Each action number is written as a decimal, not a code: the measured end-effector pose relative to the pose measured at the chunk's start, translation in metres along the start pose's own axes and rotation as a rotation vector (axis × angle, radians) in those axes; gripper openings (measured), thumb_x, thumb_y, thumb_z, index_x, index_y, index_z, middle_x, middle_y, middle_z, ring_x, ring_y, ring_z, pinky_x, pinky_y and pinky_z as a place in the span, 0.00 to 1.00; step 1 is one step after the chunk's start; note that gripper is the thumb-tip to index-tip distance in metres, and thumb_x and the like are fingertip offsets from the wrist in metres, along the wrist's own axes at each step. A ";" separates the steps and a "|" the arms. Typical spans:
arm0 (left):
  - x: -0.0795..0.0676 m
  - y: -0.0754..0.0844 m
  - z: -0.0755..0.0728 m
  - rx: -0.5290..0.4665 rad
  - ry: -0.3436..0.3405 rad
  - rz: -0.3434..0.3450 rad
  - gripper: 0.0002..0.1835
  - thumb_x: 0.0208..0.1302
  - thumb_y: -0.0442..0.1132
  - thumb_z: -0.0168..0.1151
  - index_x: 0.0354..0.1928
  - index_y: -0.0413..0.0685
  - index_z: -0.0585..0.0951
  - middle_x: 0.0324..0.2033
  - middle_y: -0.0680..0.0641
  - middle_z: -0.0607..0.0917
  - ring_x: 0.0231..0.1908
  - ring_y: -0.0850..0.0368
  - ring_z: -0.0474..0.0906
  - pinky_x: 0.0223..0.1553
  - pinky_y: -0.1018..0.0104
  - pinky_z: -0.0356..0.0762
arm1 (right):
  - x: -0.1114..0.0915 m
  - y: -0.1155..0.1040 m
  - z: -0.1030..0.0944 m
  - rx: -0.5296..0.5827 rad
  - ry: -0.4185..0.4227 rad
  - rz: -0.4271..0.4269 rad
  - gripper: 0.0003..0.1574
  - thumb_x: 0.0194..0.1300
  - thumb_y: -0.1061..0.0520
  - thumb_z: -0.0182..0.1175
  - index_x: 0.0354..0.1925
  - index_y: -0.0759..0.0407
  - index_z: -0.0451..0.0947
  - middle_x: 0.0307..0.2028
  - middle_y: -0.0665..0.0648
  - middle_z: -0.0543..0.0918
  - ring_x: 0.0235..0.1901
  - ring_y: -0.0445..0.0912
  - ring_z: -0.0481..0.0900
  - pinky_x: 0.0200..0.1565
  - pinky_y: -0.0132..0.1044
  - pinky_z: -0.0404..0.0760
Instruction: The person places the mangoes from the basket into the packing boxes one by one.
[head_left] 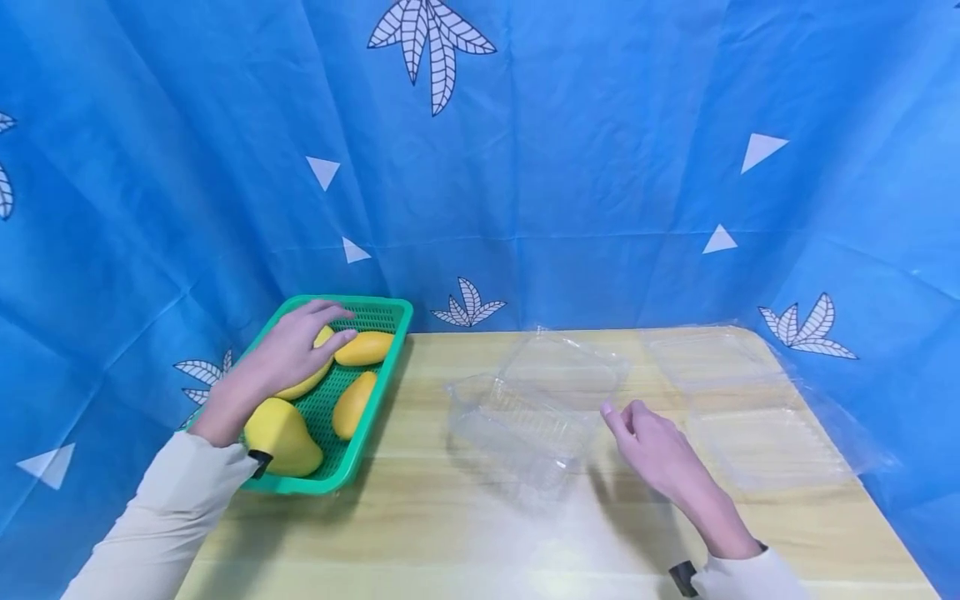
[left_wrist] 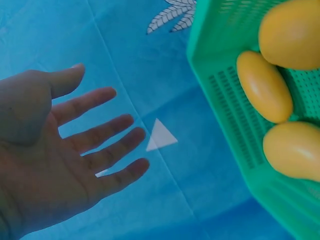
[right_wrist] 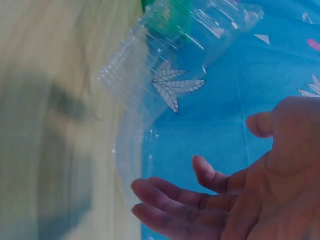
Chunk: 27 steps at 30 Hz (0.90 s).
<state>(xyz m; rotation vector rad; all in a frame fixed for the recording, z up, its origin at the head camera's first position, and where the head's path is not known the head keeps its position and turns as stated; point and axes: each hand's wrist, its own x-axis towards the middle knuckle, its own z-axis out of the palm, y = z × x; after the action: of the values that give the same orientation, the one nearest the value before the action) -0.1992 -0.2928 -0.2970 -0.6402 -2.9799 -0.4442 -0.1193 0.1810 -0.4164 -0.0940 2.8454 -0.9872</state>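
Note:
My left hand hovers over a green plastic basket, fingers extended and holding nothing. Inside the basket lie several yellow mangoes: a large one at the near side, a smaller one at the far side and an orange-yellow one by the right wall. Another is partly hidden beneath that hand. A clear plastic clamshell box sits mid-table with its lid folded back. Just right of the box is my right hand, its fingers loosely bent and its palm bare in the right wrist view.
More clear plastic packaging lies at the table's right, partly past the edge. A blue patterned cloth hangs behind and at both sides. The wooden table extends toward me in front of the box.

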 end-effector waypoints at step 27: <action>-0.044 -0.080 0.020 0.036 -0.114 0.003 0.17 0.72 0.35 0.63 0.54 0.27 0.81 0.49 0.29 0.85 0.50 0.29 0.81 0.49 0.35 0.80 | -0.007 -0.014 0.041 0.106 -0.082 0.063 0.14 0.74 0.52 0.51 0.34 0.59 0.74 0.24 0.54 0.74 0.24 0.47 0.69 0.28 0.39 0.70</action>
<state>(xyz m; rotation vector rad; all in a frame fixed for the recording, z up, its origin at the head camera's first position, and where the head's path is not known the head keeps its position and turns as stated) -0.1923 -0.3742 -0.3430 -0.6887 -3.0861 -0.3647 -0.1060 0.1453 -0.4392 -0.0338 2.6990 -1.0921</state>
